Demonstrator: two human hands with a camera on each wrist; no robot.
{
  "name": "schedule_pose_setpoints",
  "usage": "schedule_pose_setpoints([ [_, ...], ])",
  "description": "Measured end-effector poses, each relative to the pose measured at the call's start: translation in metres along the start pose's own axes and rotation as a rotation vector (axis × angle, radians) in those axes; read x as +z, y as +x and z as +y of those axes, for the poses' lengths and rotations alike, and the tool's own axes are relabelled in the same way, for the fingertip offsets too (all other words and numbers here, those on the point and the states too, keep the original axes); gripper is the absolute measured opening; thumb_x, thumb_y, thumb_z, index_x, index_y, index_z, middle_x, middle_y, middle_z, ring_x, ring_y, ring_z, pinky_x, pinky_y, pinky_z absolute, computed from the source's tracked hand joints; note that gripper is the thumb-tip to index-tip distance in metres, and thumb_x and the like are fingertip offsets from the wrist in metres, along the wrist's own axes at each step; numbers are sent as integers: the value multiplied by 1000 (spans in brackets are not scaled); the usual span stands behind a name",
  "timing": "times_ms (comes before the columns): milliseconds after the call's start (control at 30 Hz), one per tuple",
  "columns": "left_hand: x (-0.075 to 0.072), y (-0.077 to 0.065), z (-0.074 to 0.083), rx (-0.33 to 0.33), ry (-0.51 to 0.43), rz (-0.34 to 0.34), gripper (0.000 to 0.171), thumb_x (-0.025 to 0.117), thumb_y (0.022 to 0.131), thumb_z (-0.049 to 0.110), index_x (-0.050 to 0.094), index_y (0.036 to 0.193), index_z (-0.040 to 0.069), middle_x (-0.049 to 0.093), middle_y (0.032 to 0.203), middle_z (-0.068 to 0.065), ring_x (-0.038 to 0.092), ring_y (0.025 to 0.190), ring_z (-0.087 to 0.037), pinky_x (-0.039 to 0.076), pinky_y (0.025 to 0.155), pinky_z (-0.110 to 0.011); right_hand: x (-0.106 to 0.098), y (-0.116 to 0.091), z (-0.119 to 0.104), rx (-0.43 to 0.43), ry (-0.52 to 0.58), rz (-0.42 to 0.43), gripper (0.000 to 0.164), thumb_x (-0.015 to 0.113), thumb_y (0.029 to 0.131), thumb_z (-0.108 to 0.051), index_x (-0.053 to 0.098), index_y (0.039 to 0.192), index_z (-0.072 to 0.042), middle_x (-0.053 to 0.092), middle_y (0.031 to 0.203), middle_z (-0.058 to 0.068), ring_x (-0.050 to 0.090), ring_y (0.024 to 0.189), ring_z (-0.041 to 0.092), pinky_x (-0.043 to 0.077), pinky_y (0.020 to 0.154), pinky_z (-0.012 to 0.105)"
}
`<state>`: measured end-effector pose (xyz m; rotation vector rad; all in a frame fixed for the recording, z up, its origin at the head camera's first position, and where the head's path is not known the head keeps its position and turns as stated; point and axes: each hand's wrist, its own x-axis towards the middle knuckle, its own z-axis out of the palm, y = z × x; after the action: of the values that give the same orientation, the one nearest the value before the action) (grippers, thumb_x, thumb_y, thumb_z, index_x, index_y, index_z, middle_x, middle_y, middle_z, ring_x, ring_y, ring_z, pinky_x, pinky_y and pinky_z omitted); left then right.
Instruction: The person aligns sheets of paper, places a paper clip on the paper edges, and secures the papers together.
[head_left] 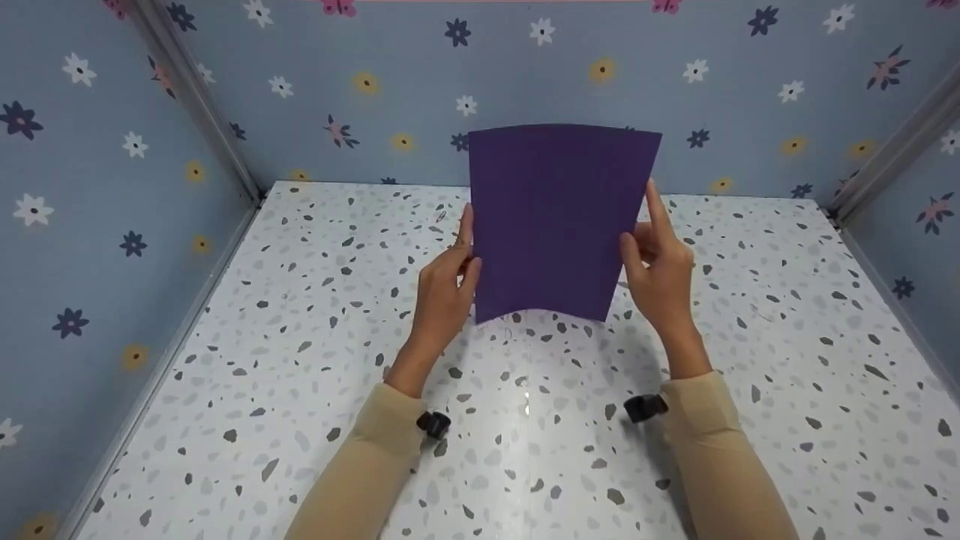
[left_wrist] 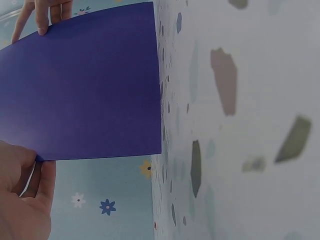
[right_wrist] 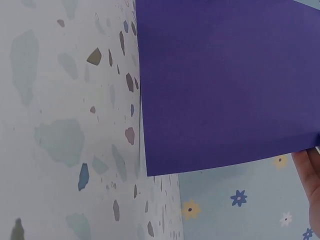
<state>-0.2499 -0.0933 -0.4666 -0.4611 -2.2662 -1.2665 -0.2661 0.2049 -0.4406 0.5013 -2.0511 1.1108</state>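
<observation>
A sheet of purple paper point(head_left: 559, 217) is held up over the speckled table, its face toward the head camera and its top and bottom edges bowed. My left hand point(head_left: 448, 289) pinches the left edge between thumb and fingers. On the opposite edge my right hand point(head_left: 661, 274) grips with the thumb in front, the index finger reaching up along the side. The left wrist view shows the purple sheet point(left_wrist: 95, 90) between both hands, its lower edge close over the table. In the right wrist view, part of the right hand point(right_wrist: 309, 185) shows at the sheet's edge.
The white table point(head_left: 315, 420) has grey speckles. A blue flowered wall panel point(head_left: 525, 67) stands behind it, with more panels at the left point(head_left: 82, 247) and right point(head_left: 919, 247). Each sleeved wrist carries a small black camera, one on the left point(head_left: 433, 425) and one on the right point(head_left: 645, 408).
</observation>
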Motion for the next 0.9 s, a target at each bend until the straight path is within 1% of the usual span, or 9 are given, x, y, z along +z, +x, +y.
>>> schedule_pose_setpoints([
  [133, 0, 0, 0, -2, 12, -13, 12, 62, 107, 5, 71, 101, 1, 72, 95, -13, 63, 83, -25, 52, 76, -36, 0, 0, 2, 5, -5, 1, 66, 65, 102, 5, 42, 163, -5, 70, 83, 14, 55, 69, 11, 42, 64, 16],
  [467, 0, 0, 0, -18, 14, -15, 14, 63, 107, 5, 67, 94, 2, 70, 90, -12, 67, 85, -27, 56, 78, -41, 1, -1, 5, 22, -1, -46, 69, 64, 103, 2, 38, 166, -10, 68, 84, 11, 56, 71, 11, 45, 66, 16],
  [533, 0, 0, 0, -23, 16, -19, 13, 63, 107, 6, 67, 94, 2, 70, 90, -12, 68, 85, -26, 56, 78, -40, 1, -1, 5, 22, -4, -50, 69, 64, 104, 2, 37, 166, -10, 68, 84, 11, 57, 71, 11, 45, 66, 16],
  [600, 0, 0, 0, -29, 18, -22, 9, 64, 106, 5, 71, 102, 1, 70, 91, -11, 67, 85, -26, 55, 77, -39, 1, -2, 5, 21, -9, -53, 68, 64, 104, 1, 37, 166, -9, 68, 83, 10, 57, 71, 10, 45, 66, 15],
  [700, 1, 0, -1, -33, 28, -38, 9, 64, 107, 6, 72, 105, 2, 69, 90, -10, 64, 83, -24, 52, 75, -36, 1, -2, 5, 18, -9, -56, 68, 63, 104, 1, 37, 166, -8, 67, 81, 10, 55, 69, 11, 44, 64, 16],
  [733, 1, 0, -1, -33, 31, -39, 11, 64, 107, 5, 73, 111, 2, 68, 89, -10, 62, 82, -24, 51, 74, -35, 1, -2, 5, 17, -9, -57, 68, 63, 104, 1, 37, 166, -8, 66, 80, 10, 54, 68, 11, 43, 64, 16],
  [767, 1, 0, -1, -30, 32, -41, 11, 63, 107, 5, 73, 112, 2, 68, 89, -10, 61, 81, -23, 50, 74, -35, 1, -2, 5, 16, -6, -59, 68, 63, 104, 1, 37, 166, -9, 66, 80, 10, 53, 67, 11, 43, 63, 17],
  [833, 1, 0, -2, -25, 34, -44, 18, 63, 107, 5, 72, 122, 2, 67, 88, -9, 59, 79, -22, 50, 73, -33, 1, -2, 6, 13, -2, -62, 68, 62, 104, 1, 37, 166, -9, 65, 79, 9, 52, 67, 10, 42, 63, 18],
  [900, 1, -1, -2, -25, 32, -46, 39, 62, 107, 4, 63, 146, 6, 67, 89, -9, 59, 79, -21, 50, 73, -33, 1, -2, 6, 10, 7, -66, 68, 62, 104, 1, 36, 166, -10, 65, 78, 9, 52, 66, 11, 42, 62, 18],
])
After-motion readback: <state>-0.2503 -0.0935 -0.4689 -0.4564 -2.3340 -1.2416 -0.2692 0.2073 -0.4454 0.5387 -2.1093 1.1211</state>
